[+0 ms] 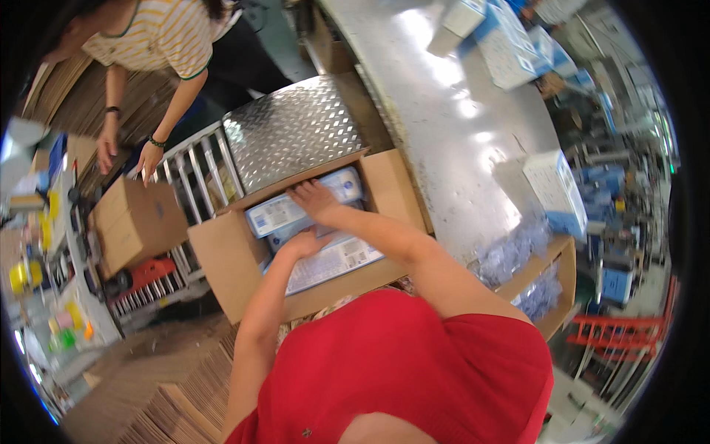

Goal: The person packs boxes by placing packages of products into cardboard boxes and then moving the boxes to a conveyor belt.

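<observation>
An open cardboard carton (222,259) stands in front of me with its flaps spread. Inside lie several white and blue flat packs (277,214). My right hand (314,201) lies flat on the packs at the far side of the carton. My left hand (302,243) presses on the packs near the middle, fingers apart. Neither hand grips anything.
A shiny metal table (436,103) runs along the right with white and blue boxes (555,192) on it. A ribbed metal plate (292,129) lies beyond the carton. A person in a striped shirt (159,33) touches a closed brown box (137,222) at the left. Flattened cardboard (170,392) is stacked below.
</observation>
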### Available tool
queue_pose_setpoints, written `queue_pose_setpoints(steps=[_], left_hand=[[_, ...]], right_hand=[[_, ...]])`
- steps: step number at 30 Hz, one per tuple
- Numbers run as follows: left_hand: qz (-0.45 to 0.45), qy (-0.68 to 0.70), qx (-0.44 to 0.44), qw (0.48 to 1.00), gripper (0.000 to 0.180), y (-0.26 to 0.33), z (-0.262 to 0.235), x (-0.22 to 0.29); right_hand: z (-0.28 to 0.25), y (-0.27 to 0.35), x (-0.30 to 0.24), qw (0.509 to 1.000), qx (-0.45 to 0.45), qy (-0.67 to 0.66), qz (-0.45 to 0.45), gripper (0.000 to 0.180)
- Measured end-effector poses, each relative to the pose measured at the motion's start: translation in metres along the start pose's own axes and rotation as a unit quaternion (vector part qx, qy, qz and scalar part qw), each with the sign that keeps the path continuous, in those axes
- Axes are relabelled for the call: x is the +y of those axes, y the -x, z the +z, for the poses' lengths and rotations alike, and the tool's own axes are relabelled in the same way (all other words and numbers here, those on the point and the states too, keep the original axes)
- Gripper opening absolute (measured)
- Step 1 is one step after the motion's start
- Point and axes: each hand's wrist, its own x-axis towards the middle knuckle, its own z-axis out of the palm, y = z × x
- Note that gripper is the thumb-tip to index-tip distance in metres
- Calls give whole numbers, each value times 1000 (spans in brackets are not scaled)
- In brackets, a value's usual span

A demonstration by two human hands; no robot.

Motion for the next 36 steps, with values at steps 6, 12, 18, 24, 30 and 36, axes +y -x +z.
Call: queue_pose_setpoints(steps=[6,12,18,24,30,36], left_hand=[[-62,-92,135,985,82,43,-38,-2],[-82,-164,-60,981,92,-38,-20,-56],[16,-61,-63,996,60,-43,-43,-123],[53,-11,25,998,55,-17,-49,-72],[149,-14,101,983,50,-1,-52,-33],[128,94,249,955,38,38,-104,8]], right_hand=[[-39,30,15,978,-171,53,105,36],[31,49,62,933,-349,-83,34,29],[-130,131,78,885,90,-394,229,18],[-212,342,63,871,12,28,491,30],[-153,387,81,844,-68,120,518,28],[-198,210,90,740,229,-424,469,18]])
